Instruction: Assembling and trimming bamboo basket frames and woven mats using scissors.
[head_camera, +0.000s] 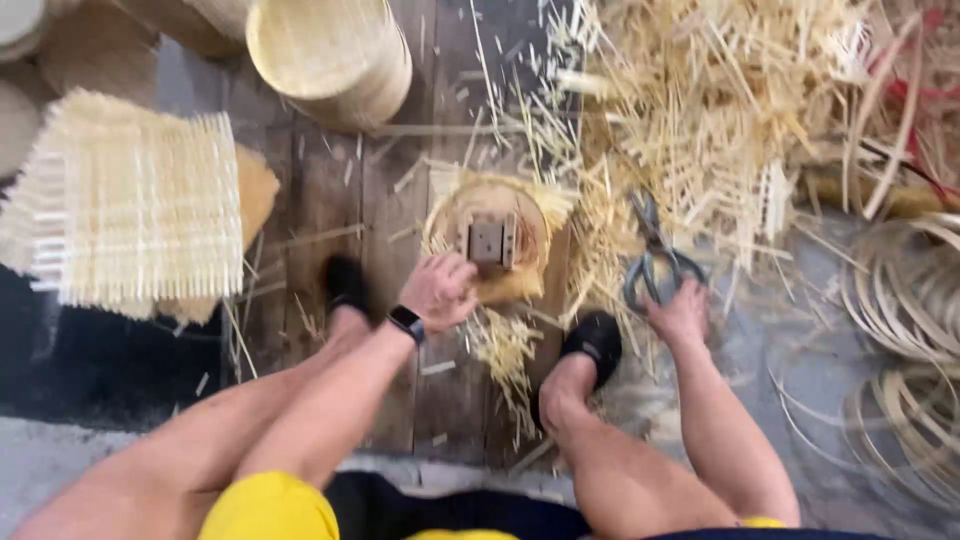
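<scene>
Nearest the camera, the person's bare knees and yellow shorts (268, 508) are filling the bottom edge, with both feet in black shoes (594, 340) resting on the dark wooden planks (325, 190). The left hand (438, 290), wearing a black smartwatch (405, 322) at the wrist, is pressing down with curled fingers on the near rim of a round woven bamboo piece (497, 245); whether the fingers are actually pinching the rim cannot be told through the blur. That piece is lying flat between the feet, with a small wooden block (490, 241) sitting on its middle. Trimmed bamboo slivers (505, 350) are lying just below it.

The right hand (680, 315) is reaching out to the right of the round piece, fingers loosely bent and touching the handles of a pair of grey metal shears (652, 255) lying on the floor; a firm grip is not visible.

Farther out, a stack of square woven bamboo mats (130, 200) is sitting at the left, a stack of round bamboo trays (335, 55) is standing at the top, a big heap of bamboo offcuts (720, 100) is spreading at the upper right, and coiled bamboo strips (905, 300) are lying at the right edge.
</scene>
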